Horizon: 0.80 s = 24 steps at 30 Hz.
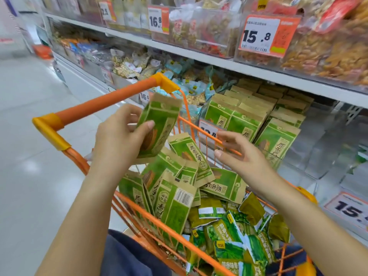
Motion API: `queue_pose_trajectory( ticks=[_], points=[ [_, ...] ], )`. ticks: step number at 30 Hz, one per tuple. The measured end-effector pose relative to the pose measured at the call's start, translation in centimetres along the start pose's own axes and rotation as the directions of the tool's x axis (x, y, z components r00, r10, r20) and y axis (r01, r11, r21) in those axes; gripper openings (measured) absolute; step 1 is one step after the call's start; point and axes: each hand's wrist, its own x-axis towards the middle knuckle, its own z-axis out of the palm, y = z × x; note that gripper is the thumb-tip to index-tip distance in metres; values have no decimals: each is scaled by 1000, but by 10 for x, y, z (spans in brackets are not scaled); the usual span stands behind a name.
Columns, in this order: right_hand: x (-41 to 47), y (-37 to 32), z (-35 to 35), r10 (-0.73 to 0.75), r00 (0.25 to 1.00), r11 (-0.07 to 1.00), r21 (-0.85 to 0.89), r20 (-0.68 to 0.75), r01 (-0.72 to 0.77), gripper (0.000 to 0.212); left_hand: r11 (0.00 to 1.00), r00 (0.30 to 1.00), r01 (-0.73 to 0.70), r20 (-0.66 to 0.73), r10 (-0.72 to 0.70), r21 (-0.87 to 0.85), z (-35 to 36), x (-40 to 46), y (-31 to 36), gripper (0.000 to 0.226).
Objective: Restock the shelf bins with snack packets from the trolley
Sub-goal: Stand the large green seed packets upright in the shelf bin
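An orange wire-mesh shopping trolley (pixel 201 130) with a smooth orange handle bar capped in yellow plastic (pixel 107 101) stands beside a supermarket shelf. Above its basket, the left hand (pixel 119 140) grips a flat green-and-kraft-paper snack packet (pixel 159 124), thumb across the face and fingers curled behind, tilting it upright. Below it the basket holds a loose heap of matching rectangular green-and-brown paper packets (pixel 175 188), one showing a white barcode label; toward the near corner lie glossy, crinkled green plastic pea packets (pixel 235 234). The right hand (pixel 239 154) hovers over the trolley's far rim, fingers spread and slightly bent, holding nothing. Just beyond it, a clear plastic shelf bin (pixel 310 120) on the lower shelf holds the same green-and-kraft packets (pixel 249 114) standing in tidy rows. Farther left along that shelf, clear bins hold small pale-blue and transparent nut packets (pixel 191 84). On the white shelf above, transparent bins carry golden fried snacks (pixel 322 54), fronted by an orange-and-white price card reading 15.8 (pixel 264 36).
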Motion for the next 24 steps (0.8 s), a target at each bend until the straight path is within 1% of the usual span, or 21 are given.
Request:
queue_pose_trajectory(
  ticks=[1, 2, 3, 5, 7, 9, 11, 12, 13, 14, 16, 17, 18, 19, 20, 21, 22, 24],
  points=[
    [-4, -3, -3, 16, 1000, 999, 49, 4, -16, 59, 978, 1000, 1, -13, -3, -210, 1, -3, 15, 13],
    [-8, -7, -6, 27, 1000, 996, 89, 17, -28, 67, 930, 1000, 21, 16, -16, -367, 3, -7, 28, 11],
    [-12, -10, -10, 35, 999, 992, 124, 35, -40, 70, 881, 997, 56, 73, -24, -470, 7, -11, 41, 10],
    [-18, -15, -20, 48, 997, 976, 209, 68, -61, 65, 826, 974, 141, 226, -17, -546, 23, -21, 60, 11],
    [-24, -17, -34, 75, 993, 955, 282, 86, -97, 53, 811, 935, 209, 355, -2, -546, 44, -33, 74, 8],
    [-31, -14, -46, 105, 992, 943, 310, 73, -123, 37, 821, 892, 243, 452, 20, -516, 66, -42, 83, 7],
    [-39, -7, -57, 130, 991, 924, 360, 10, -125, 24, 863, 855, 211, 514, 65, -459, 84, -46, 86, 12],
    [-43, -3, -63, 119, 991, 923, 374, -62, -87, 22, 896, 840, 163, 534, 94, -414, 92, -46, 85, 19],
    [-46, 0, -69, 89, 981, 938, 346, -174, -24, 22, 932, 826, 102, 551, 115, -348, 100, -45, 83, 30],
    [-47, 3, -76, 47, 950, 958, 285, -310, 45, 21, 961, 813, 34, 567, 133, -273, 106, -43, 80, 40],
    [-45, 5, -88, -36, 830, 975, 162, -557, 152, 18, 985, 804, -65, 575, 148, -162, 116, -38, 75, 48],
    [-40, 7, -94, -58, 774, 980, 112, -631, 165, 18, 988, 807, -88, 572, 146, -128, 120, -35, 72, 47],
    [-34, 11, -98, -61, 738, 987, 72, -672, 147, 19, 990, 807, -106, 574, 140, -93, 123, -34, 69, 44],
    [-25, 17, -100, -30, 726, 994, 55, -687, 93, 17, 991, 802, -121, 584, 127, -49, 125, -32, 65, 41],
    [-15, 25, -100, 36, 730, 998, 65, -683, 11, 16, 991, 791, -132, 602, 111, -10, 128, -31, 60, 37],
    [-4, 35, -101, 134, 737, 991, 99, -662, -91, 18, 991, 777, -132, 623, 92, 17, 129, -30, 55, 33],
    [8, 49, -101, 243, 741, 970, 145, -626, -196, 23, 992, 763, -124, 642, 74, 34, 130, -29, 52, 29],
    [27, 71, -103, 455, 738, 889, 207, -499, -408, 38, 988, 757, -140, 650, 68, 60, 130, -27, 52, 26]
  ],
)
